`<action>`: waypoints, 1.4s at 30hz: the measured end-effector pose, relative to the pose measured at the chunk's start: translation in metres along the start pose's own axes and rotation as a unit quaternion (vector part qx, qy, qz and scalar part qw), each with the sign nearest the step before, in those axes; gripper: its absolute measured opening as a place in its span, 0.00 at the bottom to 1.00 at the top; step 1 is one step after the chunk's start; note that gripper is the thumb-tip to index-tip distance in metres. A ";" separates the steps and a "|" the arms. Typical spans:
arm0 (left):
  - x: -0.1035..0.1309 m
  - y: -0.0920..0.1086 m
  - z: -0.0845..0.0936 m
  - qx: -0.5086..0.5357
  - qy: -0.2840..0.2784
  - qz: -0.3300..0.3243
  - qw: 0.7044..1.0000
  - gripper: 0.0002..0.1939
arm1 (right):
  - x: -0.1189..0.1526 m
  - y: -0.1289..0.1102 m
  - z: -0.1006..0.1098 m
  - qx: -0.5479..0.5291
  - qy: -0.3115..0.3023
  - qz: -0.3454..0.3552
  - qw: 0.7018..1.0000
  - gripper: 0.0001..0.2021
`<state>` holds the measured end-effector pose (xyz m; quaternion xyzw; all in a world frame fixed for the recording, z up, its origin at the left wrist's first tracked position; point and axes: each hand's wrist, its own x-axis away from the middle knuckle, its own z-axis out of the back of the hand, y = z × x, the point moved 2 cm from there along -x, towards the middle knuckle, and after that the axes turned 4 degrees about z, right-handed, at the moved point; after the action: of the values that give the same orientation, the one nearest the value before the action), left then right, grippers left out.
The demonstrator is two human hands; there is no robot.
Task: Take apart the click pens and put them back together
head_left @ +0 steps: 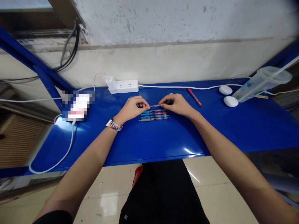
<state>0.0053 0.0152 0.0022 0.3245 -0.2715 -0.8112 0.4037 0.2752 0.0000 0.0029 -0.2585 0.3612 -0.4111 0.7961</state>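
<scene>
Between my two hands lies a slim pen [155, 106], pinched at its left end by my left hand [135, 108] and at its right end by my right hand [175, 104]. Fingers of both hands are closed and cover the pen's ends. Just nearer to me, several pens [154, 117] with blue, grey and red parts lie side by side in a row on the blue table [149, 140]. A patterned band [114, 124] is on my left wrist.
A red pen [194, 97] lies apart to the right. Farther right are two white rounded objects [230, 101] and a leaning clear plastic container [254, 84]. At the back sits a white power strip [125, 86] with cables. A blurred phone-like device [79, 106] with a cable is at left.
</scene>
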 end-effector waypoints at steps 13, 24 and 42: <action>0.000 -0.002 -0.003 -0.047 -0.025 -0.013 0.998 0.04 | 0.002 -0.001 0.001 0.031 -0.016 0.050 0.998 0.08; 0.001 0.001 -0.004 -0.045 -0.003 -0.007 0.999 0.08 | 0.002 -0.001 -0.003 -0.006 0.003 0.022 1.000 0.07; 0.005 0.018 -0.034 0.218 0.159 0.117 0.956 0.16 | 0.008 -0.026 -0.046 -0.186 0.214 -0.091 0.955 0.11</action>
<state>0.0368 -0.0047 -0.0088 0.4954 -0.4100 -0.6174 0.4531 0.2299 -0.0255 -0.0097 -0.3397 0.5679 -0.4527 0.5976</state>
